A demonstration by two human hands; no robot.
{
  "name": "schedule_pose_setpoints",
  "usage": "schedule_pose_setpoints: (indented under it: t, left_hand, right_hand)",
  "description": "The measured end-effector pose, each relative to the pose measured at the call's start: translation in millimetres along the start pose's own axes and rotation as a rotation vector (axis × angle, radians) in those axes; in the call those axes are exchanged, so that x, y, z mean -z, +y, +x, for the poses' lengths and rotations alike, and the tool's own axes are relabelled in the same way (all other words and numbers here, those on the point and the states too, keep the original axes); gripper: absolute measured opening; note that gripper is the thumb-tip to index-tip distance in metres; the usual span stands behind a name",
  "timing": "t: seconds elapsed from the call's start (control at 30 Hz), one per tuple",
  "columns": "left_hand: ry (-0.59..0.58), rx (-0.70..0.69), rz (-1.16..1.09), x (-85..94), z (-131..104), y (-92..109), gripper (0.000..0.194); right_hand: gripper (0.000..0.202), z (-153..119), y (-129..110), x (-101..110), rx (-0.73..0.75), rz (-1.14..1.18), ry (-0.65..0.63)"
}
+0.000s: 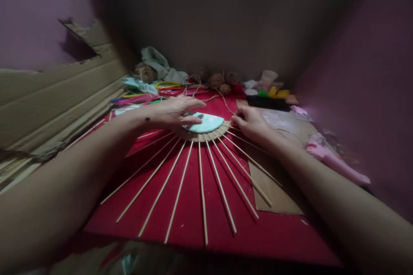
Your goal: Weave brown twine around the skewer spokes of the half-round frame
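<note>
A half-round light blue piece [208,123] lies mid-table, edged by a band of woven twine [206,137]. Thin wooden sticks [200,189] fan out from that band toward me and to both sides. My left hand [180,111] rests over the left part of the blue piece, fingers stretched and apart, holding nothing. At the band's right end, my right hand [248,121] is closed in a pinch on the twine [227,101], which trails back toward the balls behind. My right fingertips partly hide the pinched spot.
Twine balls [217,80] and yellow-handled scissors [167,85] lie at the back. A pink glue gun [335,159] sits at the right, near a cardboard sheet [274,184] on the red cloth [180,219]. Cardboard [48,99] stands along the left wall.
</note>
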State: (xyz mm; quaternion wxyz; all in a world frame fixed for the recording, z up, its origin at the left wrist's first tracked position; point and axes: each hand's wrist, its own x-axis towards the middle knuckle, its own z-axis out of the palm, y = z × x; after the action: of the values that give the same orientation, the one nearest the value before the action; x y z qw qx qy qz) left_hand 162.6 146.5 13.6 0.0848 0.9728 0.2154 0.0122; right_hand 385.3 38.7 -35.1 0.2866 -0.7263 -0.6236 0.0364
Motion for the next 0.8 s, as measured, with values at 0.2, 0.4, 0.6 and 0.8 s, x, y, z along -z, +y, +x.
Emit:
schedule_pose_setpoints:
  t: [0.2, 0.4, 0.6, 0.8]
  left_hand:
    - [0.148, 0.161, -0.074, 24.3, -14.0, -23.3, 0.053]
    - [0.100, 0.255, -0.043, 34.3, -20.0, -27.8, 0.049]
    - [0.082, 0.340, -0.034, 34.8, -25.6, -58.9, 0.044]
    - [0.230, 0.507, -0.005, 35.9, -37.8, -99.8, 0.044]
  right_hand:
    - [0.016, -2.6, -10.8, 5.9, -0.172, 0.144, 0.011]
    - [0.016, -6.0, -8.7, 2.0, -0.104, 0.115, 0.040]
    - [0.016, -7.4, -9.2, 11.0, -0.160, 0.081, 0.077]
    - [0.012, -4.7, -4.6, 25.3, -0.213, 0.025, 0.126]
